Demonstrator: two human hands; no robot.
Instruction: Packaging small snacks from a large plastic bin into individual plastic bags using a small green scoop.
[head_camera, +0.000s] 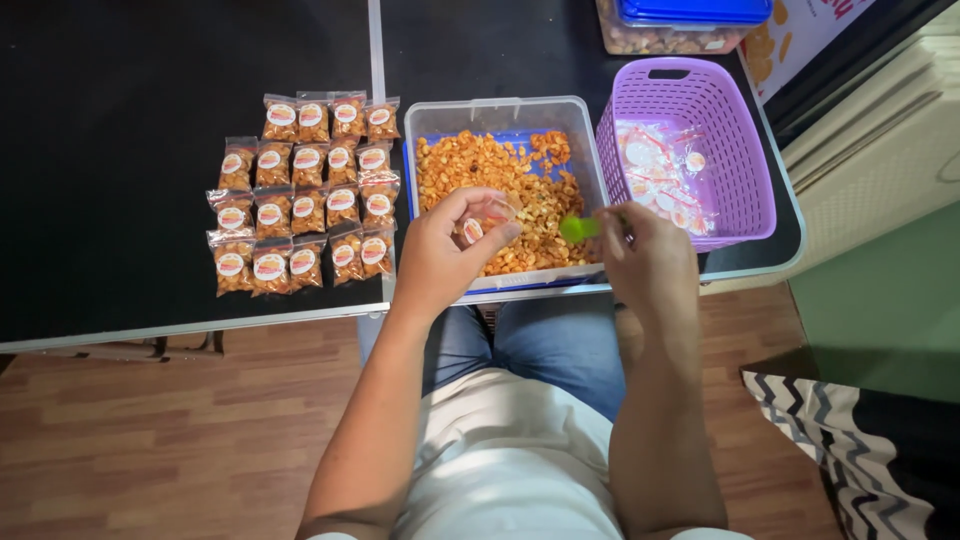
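— Knees and lap sit nearest; what are the hands doing above them?
— Left hand (448, 255) pinches a small clear bag (484, 224) open over the clear tub (510, 195) of orange snack. Right hand (648, 262) has its fingers closed round a green scoop (578, 229).
— Any advice?
— Keep the bag's mouth wide, scoop tip right at it. Filled packets (305, 195) lie left; purple basket (695, 150) beyond.

19 filled snack packets (305, 193) in 4 rows: 4, 5, 5, 5. 1 clear tub (505, 115) of loose snack, 1 purple basket (700, 90) w/ empty bags, 1 blue-lidded container (690, 20), 1 green scoop (577, 229), 2 hands.
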